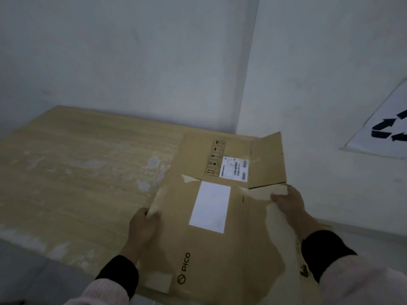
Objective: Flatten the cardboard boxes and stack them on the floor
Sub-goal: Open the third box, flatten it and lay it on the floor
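Note:
A flattened brown cardboard box [211, 256] printed "PICO", with a white label and a barcode sticker, lies tilted in front of me in the room's corner. My left hand [143, 227] grips its left edge, thumb on top. My right hand [290, 203] grips a taped flap on its right side. One far flap [267, 159] stands up against the right wall. Under the box lies a large flat sheet of cardboard [83, 172] spread on the floor, with pale scuffed patches.
Two white walls meet in a corner [244, 84] just behind the box. A white sheet with black recycling arrows [387, 126] hangs on the right wall. Grey floor [33, 274] shows at the lower left.

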